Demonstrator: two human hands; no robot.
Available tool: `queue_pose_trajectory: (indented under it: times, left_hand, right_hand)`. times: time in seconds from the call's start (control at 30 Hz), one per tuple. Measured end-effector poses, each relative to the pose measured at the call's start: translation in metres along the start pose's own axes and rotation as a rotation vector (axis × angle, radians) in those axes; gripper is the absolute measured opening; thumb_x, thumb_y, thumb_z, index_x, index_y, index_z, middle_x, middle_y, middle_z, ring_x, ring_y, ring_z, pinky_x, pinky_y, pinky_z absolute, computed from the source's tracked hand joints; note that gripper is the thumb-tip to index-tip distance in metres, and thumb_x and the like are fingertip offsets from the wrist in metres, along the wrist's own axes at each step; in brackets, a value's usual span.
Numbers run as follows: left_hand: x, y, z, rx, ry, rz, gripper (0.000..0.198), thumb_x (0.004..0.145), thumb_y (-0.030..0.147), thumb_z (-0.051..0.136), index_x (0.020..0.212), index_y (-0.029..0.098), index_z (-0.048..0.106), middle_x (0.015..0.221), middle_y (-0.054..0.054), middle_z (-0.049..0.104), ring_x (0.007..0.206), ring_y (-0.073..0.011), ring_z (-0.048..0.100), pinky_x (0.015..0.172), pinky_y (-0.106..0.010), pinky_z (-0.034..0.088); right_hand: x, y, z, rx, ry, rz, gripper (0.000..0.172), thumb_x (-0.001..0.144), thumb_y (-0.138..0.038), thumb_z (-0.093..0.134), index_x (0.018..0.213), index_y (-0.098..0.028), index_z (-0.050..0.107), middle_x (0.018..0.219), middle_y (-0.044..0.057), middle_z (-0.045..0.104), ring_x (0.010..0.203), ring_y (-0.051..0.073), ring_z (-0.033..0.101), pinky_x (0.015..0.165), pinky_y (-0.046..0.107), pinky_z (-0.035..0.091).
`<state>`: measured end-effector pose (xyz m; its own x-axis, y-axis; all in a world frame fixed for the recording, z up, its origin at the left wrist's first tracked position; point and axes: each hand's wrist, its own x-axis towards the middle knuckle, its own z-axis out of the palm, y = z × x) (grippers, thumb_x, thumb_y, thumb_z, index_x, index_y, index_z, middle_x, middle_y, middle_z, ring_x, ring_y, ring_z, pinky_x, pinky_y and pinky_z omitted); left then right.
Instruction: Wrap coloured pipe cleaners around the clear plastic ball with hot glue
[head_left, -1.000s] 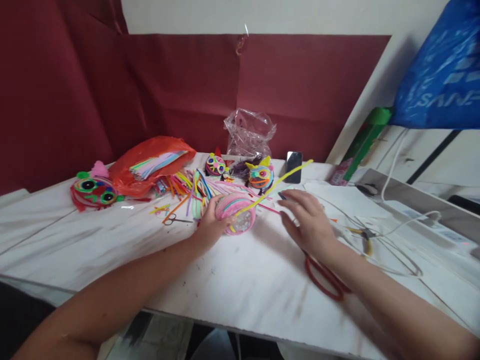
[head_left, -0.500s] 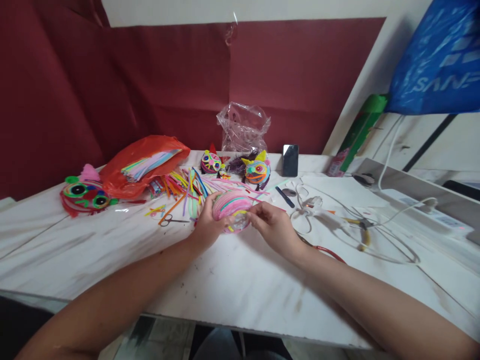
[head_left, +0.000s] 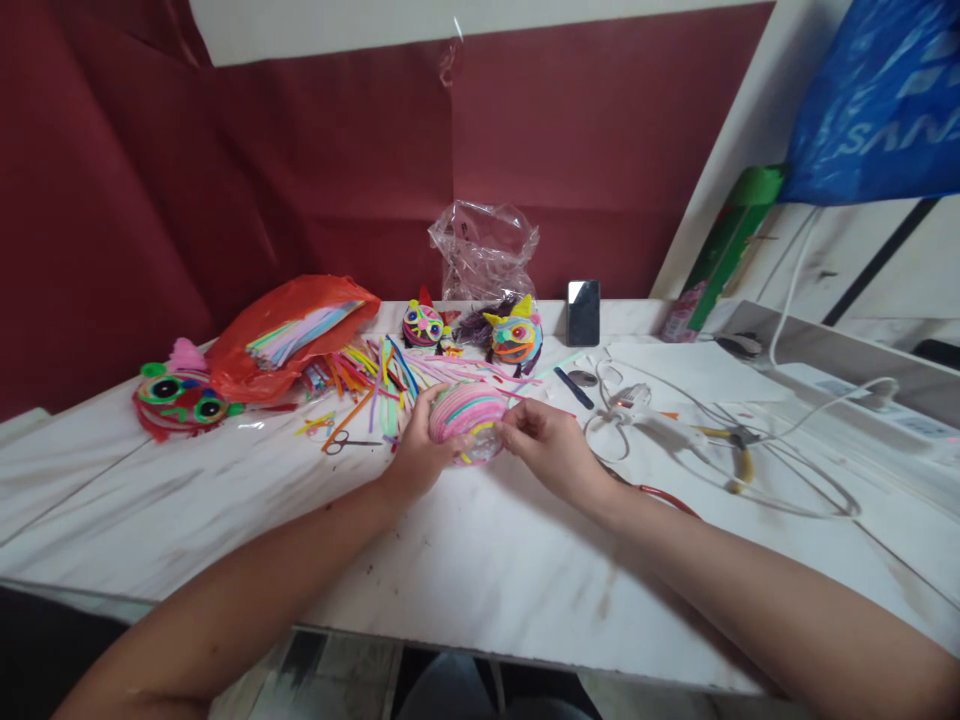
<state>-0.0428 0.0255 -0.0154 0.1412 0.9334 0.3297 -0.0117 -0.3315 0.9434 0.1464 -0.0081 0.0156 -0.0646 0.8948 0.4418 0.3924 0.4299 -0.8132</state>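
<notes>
**While the Wrapped Ball Is Being Held in Both Hands**

As the person is leaning over the worktop [head_left: 487,570], the left hand [head_left: 416,455] is cupping the wrapped ball [head_left: 466,410] from its left side. Its fingers [head_left: 427,400] are curling over the top and closing partway round the ball. The right hand [head_left: 555,450] is meeting the ball from the right. Its thumb and forefinger are pinching together at the lower right edge, where the pink and pastel strands are giving way to a clear, uncovered part. Whether a strand end is lying inside that pinch cannot be told.

The ball is sitting low over the middle of the worktop, possibly resting on it. It is lying just in front of the loose pipe cleaners [head_left: 367,365], with the small scissors [head_left: 345,440] near its left.

By the look of the grip, a strand is being seated at the edge of the wrapping. Any further handling is calling for a steady left-hand hold, so that the ball is not rolling. It is also calling for a light, tight pinch from the right hand, so that the wound strands are not slipping.

Two finished figures [head_left: 516,338] are standing behind the ball. A red bag [head_left: 292,330] of strips is lying to the left, and the pliers [head_left: 739,455] are lying well apart on the right.
</notes>
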Motion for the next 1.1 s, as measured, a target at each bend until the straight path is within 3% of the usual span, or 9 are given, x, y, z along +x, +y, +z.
queue_pose_trajectory:
  times: [0.27, 0.4, 0.5, 0.67, 1.0, 1.1]
  left_hand:
    - [0.0011, -0.0054, 0.0011, -0.011, -0.072, 0.02, 0.081, 0.063, 0.038, 0.082, 0.131, 0.023, 0.042, 0.126, -0.01, 0.055, 0.113, -0.0278, 0.057, 0.091, -0.037, 0.049]
    - [0.0015, -0.0035, 0.0036, 0.022, -0.042, -0.047, 0.082, 0.06, 0.038, 0.084, 0.128, 0.023, 0.042, 0.12, -0.009, 0.056, 0.103, -0.0255, 0.06, 0.086, -0.036, 0.05]
    - [0.002, -0.001, 0.0031, 0.034, -0.024, -0.082, 0.079, 0.061, 0.037, 0.083, 0.128, 0.024, 0.043, 0.117, -0.007, 0.058, 0.105, -0.0253, 0.06, 0.088, -0.036, 0.049]
    - [0.0016, 0.0, 0.0001, 0.027, -0.031, -0.025, 0.078, 0.062, 0.036, 0.081, 0.13, 0.025, 0.044, 0.129, -0.008, 0.054, 0.117, -0.0286, 0.054, 0.095, -0.038, 0.047]
    - [0.0023, -0.0036, -0.0013, 0.07, -0.099, 0.009, 0.085, 0.06, 0.04, 0.083, 0.13, 0.022, 0.038, 0.127, -0.01, 0.051, 0.116, -0.0289, 0.054, 0.098, -0.041, 0.045]
    - [0.0023, -0.0045, 0.0011, 0.076, -0.062, -0.021, 0.084, 0.057, 0.039, 0.085, 0.126, 0.023, 0.039, 0.128, -0.011, 0.049, 0.117, -0.0289, 0.053, 0.098, -0.041, 0.044]
  right_hand:
    - [0.0005, 0.0031, -0.0015, -0.045, 0.021, -0.02, 0.017, 0.075, -0.034, 0.057, 0.065, -0.021, 0.053, 0.059, -0.001, 0.056, 0.054, 0.012, 0.048, 0.053, 0.024, 0.037]
    - [-0.0015, 0.0019, -0.0007, -0.088, -0.003, -0.046, 0.014, 0.076, -0.031, 0.055, 0.067, -0.021, 0.052, 0.061, 0.0, 0.059, 0.056, 0.013, 0.052, 0.056, 0.025, 0.039]
    - [-0.0036, 0.0025, 0.0002, -0.088, 0.003, -0.066, 0.012, 0.076, -0.03, 0.057, 0.07, -0.022, 0.051, 0.063, -0.001, 0.058, 0.057, 0.013, 0.052, 0.057, 0.025, 0.041]
    - [-0.0055, 0.0062, 0.0007, -0.062, 0.009, -0.051, 0.014, 0.078, -0.033, 0.056, 0.071, -0.021, 0.052, 0.066, 0.001, 0.059, 0.059, 0.014, 0.054, 0.06, 0.027, 0.043]
    - [-0.0047, 0.0061, 0.0005, -0.06, 0.028, -0.065, 0.014, 0.077, -0.032, 0.056, 0.069, -0.021, 0.052, 0.062, -0.001, 0.059, 0.056, 0.013, 0.053, 0.057, 0.025, 0.041]
    - [-0.0058, 0.0058, 0.0008, -0.083, 0.014, -0.071, 0.014, 0.078, -0.031, 0.055, 0.067, -0.022, 0.051, 0.061, -0.001, 0.057, 0.055, 0.013, 0.051, 0.056, 0.025, 0.04]
